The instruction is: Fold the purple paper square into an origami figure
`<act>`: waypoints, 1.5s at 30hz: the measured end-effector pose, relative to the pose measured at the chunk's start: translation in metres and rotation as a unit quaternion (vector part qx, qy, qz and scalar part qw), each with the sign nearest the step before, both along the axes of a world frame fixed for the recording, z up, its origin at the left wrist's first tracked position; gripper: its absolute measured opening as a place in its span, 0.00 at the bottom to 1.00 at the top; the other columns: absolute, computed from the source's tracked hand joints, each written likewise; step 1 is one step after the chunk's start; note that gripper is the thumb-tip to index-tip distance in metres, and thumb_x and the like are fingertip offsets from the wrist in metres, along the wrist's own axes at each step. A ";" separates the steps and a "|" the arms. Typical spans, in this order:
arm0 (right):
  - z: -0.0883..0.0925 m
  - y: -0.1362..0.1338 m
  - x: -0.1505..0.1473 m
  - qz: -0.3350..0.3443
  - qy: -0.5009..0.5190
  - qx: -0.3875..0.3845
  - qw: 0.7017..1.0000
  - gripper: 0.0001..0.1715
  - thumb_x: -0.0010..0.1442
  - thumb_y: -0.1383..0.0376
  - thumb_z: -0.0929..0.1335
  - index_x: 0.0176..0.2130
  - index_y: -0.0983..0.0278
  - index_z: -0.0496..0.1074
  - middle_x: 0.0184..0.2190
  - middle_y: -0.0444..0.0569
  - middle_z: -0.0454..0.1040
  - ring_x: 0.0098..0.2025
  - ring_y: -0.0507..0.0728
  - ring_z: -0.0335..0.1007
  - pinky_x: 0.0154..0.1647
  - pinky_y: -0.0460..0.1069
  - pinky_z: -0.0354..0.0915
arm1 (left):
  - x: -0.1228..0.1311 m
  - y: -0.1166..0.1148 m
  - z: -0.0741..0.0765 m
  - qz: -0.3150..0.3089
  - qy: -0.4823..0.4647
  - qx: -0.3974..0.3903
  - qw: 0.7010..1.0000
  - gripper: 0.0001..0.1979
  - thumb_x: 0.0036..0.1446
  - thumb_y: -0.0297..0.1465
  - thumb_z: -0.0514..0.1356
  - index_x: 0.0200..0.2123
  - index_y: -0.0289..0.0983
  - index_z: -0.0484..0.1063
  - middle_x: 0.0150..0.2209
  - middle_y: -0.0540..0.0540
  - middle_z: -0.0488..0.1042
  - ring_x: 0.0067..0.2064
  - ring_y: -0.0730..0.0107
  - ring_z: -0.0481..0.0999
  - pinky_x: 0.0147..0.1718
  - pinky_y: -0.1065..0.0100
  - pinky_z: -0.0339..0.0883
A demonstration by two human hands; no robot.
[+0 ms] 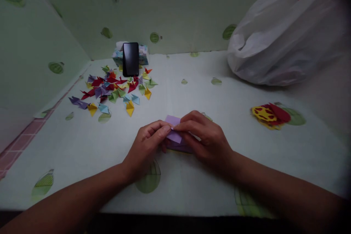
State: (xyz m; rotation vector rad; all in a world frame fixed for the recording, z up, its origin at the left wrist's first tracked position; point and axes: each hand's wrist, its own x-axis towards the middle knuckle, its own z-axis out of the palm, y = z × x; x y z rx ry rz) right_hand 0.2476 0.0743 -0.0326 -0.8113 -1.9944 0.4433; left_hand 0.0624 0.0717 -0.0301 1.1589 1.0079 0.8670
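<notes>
Purple paper (176, 138) is pinched by both hands (210, 139), any print on the tissue box (144, 55) illegibly small.

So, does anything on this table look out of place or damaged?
Nothing looks spilled or damaged. Mildly odd: the phone stands upright, apparently leaning on the tissue box, at the far edge of the scattered folded paper pieces, rather than lying flat.

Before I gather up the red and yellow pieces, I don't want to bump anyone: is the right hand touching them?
Apart. The head view shows pale tablecloth between the right hand and the red and yellow pieces.
</notes>
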 end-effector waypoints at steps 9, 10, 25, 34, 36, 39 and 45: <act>-0.004 0.002 -0.002 0.006 0.036 -0.053 0.998 0.08 0.61 0.77 0.67 0.38 0.66 0.73 0.33 0.48 0.73 0.37 0.54 0.69 0.38 0.49 0.64 | 0.000 0.002 0.004 0.003 0.027 0.026 0.999 0.06 0.61 0.32 0.61 0.33 0.37 0.76 0.26 0.53 0.69 0.27 0.78 0.64 0.25 0.77 0.60; -0.004 0.002 -0.001 0.005 0.037 -0.062 0.997 0.07 0.61 0.76 0.67 0.38 0.66 0.73 0.33 0.48 0.73 0.37 0.54 0.68 0.38 0.48 0.64 | 0.000 0.002 0.004 0.005 0.031 0.026 0.999 0.06 0.60 0.32 0.61 0.33 0.37 0.76 0.26 0.53 0.69 0.27 0.78 0.65 0.25 0.77 0.60; -0.002 0.006 0.000 0.008 0.126 -0.293 0.948 0.02 0.60 0.69 0.69 0.33 0.65 0.72 0.31 0.44 0.71 0.34 0.52 0.66 0.36 0.48 0.60 | 0.001 0.003 0.004 0.044 0.056 0.059 0.996 0.06 0.60 0.32 0.62 0.33 0.37 0.77 0.23 0.54 0.70 0.25 0.79 0.66 0.26 0.76 0.61; -0.003 0.010 0.001 0.077 0.225 -0.405 0.883 0.04 0.57 0.67 0.71 0.35 0.65 0.73 0.32 0.44 0.73 0.34 0.51 0.68 0.35 0.46 0.63 | 0.001 0.002 0.003 0.074 0.057 0.050 0.994 0.06 0.59 0.33 0.63 0.33 0.37 0.78 0.23 0.53 0.72 0.26 0.78 0.69 0.27 0.76 0.63; -0.004 0.010 0.000 0.080 0.237 -0.421 0.872 0.04 0.56 0.68 0.71 0.35 0.65 0.73 0.31 0.43 0.73 0.33 0.50 0.69 0.35 0.46 0.64 | 0.001 0.002 0.004 0.073 0.061 0.051 0.994 0.06 0.59 0.33 0.63 0.33 0.37 0.78 0.23 0.53 0.72 0.26 0.77 0.69 0.27 0.75 0.64; -0.004 0.009 -0.001 0.071 0.249 -0.432 0.864 0.04 0.54 0.69 0.71 0.34 0.65 0.73 0.31 0.43 0.73 0.32 0.50 0.68 0.34 0.46 0.64 | 0.002 0.001 0.006 0.071 0.063 0.052 0.994 0.05 0.58 0.32 0.63 0.34 0.36 0.78 0.24 0.53 0.73 0.26 0.76 0.70 0.28 0.75 0.65; -0.003 0.007 -0.003 0.046 0.270 -0.442 0.854 0.05 0.53 0.67 0.71 0.33 0.64 0.72 0.29 0.43 0.73 0.31 0.51 0.68 0.32 0.46 0.64 | 0.003 0.001 0.006 0.070 0.058 0.042 0.995 0.05 0.55 0.32 0.66 0.33 0.36 0.77 0.26 0.51 0.75 0.27 0.74 0.72 0.28 0.73 0.68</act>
